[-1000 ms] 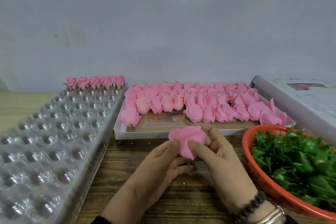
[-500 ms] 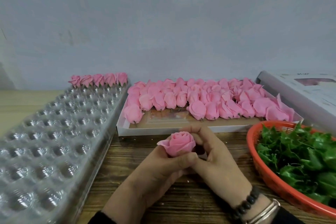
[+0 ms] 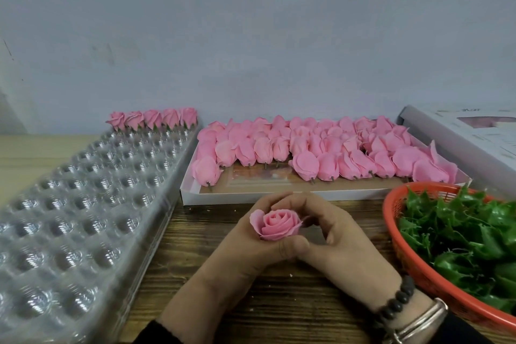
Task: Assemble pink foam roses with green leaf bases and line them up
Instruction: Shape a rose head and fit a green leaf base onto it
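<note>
Nearest, both hands meet over the wooden counter [image 3: 279, 313]; the left hand [image 3: 245, 254] curls its fingers round a pink rose [image 3: 276, 225], bloom upward; the right hand [image 3: 332, 237] pinches its far side; beyond, loose roses [image 3: 321, 148] fill a white tray [image 3: 251, 198]; five finished roses [image 3: 152, 119] line the plastic mould's [image 3: 78, 204] far end.

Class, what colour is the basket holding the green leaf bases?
Orange-red; the basket shows best in the head view, at the right edge.
</note>
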